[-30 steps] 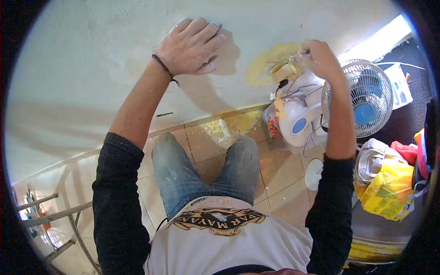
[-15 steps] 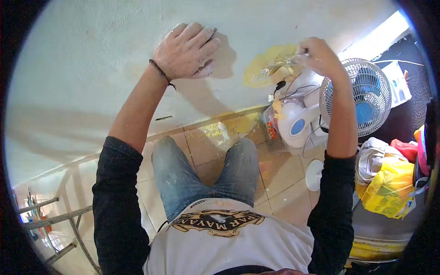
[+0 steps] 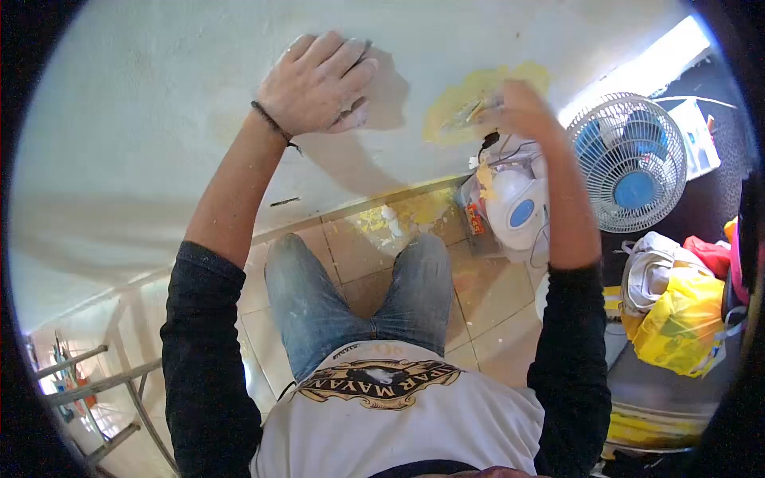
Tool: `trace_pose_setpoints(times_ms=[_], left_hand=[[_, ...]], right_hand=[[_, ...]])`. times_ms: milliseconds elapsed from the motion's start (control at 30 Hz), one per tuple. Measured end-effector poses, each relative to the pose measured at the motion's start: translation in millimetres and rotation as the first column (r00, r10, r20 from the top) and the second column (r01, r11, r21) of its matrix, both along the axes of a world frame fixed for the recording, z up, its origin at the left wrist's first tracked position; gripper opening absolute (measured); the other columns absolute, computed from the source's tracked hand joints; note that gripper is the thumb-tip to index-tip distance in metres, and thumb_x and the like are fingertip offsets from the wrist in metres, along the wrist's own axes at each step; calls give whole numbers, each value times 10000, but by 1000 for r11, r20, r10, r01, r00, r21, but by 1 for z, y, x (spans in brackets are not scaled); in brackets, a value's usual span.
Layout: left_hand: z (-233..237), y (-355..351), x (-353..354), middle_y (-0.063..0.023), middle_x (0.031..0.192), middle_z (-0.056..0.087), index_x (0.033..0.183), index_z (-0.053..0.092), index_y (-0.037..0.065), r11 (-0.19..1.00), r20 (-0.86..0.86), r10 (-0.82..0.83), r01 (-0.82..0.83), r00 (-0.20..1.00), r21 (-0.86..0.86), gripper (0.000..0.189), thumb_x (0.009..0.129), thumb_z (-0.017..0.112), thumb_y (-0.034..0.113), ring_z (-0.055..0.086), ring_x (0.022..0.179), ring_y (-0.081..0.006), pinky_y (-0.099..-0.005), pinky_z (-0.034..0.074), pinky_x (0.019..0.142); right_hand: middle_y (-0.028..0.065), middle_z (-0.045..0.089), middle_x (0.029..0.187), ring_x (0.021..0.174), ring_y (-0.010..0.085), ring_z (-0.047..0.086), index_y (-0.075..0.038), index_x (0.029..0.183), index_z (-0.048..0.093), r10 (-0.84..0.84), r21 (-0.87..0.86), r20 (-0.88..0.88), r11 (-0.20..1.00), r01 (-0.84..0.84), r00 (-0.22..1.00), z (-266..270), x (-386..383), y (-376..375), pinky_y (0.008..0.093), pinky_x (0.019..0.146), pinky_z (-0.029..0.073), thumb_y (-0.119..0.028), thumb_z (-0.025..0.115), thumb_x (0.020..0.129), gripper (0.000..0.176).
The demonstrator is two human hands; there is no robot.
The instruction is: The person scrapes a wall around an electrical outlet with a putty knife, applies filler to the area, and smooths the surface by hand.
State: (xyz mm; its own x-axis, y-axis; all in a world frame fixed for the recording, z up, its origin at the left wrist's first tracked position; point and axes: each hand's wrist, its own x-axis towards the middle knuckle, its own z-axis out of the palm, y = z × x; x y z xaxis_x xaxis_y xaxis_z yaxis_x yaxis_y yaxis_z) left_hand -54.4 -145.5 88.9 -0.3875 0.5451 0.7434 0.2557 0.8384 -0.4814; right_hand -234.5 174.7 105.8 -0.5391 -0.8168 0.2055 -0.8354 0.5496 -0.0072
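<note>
My left hand [image 3: 319, 84] is up at the pale wall [image 3: 159, 103], its whitened fingers curled. A thin dark edge shows beside the fingertips, but most of what they hold is hidden. Farther right, my right hand [image 3: 522, 110] is closed and smeared by motion in front of a yellow patch [image 3: 446, 111] where the wall's top coat is off. Whatever is in its fingers is too blurred to name. Loose flakes and a rough pale streak lie near those fingers.
Yellow and white chips [image 3: 390, 219] lie on the tiled floor by the wall. To the right stand a white appliance [image 3: 510, 211] with cables, a fan [image 3: 629, 163] and a yellow plastic bag [image 3: 677, 323]. A metal ladder [image 3: 103, 386] is at the lower left.
My right hand has moved left and slightly down over the yellow patch, uncovering more of the fan. A loose flap at the patch no longer shows there. My left hand has barely shifted.
</note>
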Motion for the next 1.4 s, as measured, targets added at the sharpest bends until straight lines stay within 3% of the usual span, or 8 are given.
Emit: trace_pose_setpoints(times_ms=[100,233,433,567,933,1100,1300,1400], left_hand=[[1,-2,-2,-63,1069,613,1055,618,133,1000,-20,-4,4,1000,-11,424,698,686,352,573,922,-240,-392,474,761],[1,-1,4,-66,1073,614,1068,622,131,1000,-15,14,-14,1000,-16,441,698,689,361,576,921,-243,-390,476,753],[1,1,2,-66,1063,614,1053,633,135,999,24,44,-44,999,-12,423,702,684,365,578,936,-243,-389,476,763],[1,-1,1,-63,1071,623,1046,631,130,1000,-13,28,-29,1000,-8,416,705,680,364,588,911,-242,-391,475,743],[0,-4,1,-60,1037,631,1007,637,137,1000,-32,-2,2,999,6,385,702,678,368,587,862,-248,-386,464,710],[2,3,-2,-58,1029,627,1002,638,139,999,-84,-4,1,996,-32,391,702,684,385,579,843,-246,-386,452,675],[8,7,1,-34,985,621,958,626,145,999,-66,34,-35,997,-24,349,704,662,382,564,815,-212,-361,439,661],[5,6,1,-61,1013,623,980,643,136,997,-34,57,-58,998,-47,362,717,658,384,564,814,-245,-381,435,674]], right_hand=[[192,631,736,729,360,621,-17,802,653,-119,75,-77,989,124,990,-68,-15,1,443,687,486,-263,730,741,265],[186,620,736,714,367,615,-24,809,642,-57,-35,131,997,63,990,10,28,9,451,676,480,-253,718,756,247],[198,618,704,635,324,605,15,775,651,98,-115,-190,986,-121,977,-35,-10,2,393,603,475,-153,724,744,186],[214,650,796,781,369,642,-1,838,650,-202,43,140,979,198,969,4,32,-5,456,723,505,-216,714,755,239],[204,680,827,789,331,677,25,926,674,-164,-167,201,966,199,966,1,62,17,402,705,519,-171,663,830,218],[118,646,740,704,282,644,9,1023,646,-274,-488,468,713,504,840,-65,113,44,386,711,510,-190,604,917,230],[221,517,1216,1136,326,521,60,1366,400,-92,-669,708,229,707,700,-297,168,-5,400,1000,395,-68,400,989,399],[232,526,1196,1137,355,523,92,1388,335,-158,-832,482,226,507,862,-287,193,-54,411,1019,387,-47,393,978,437]])
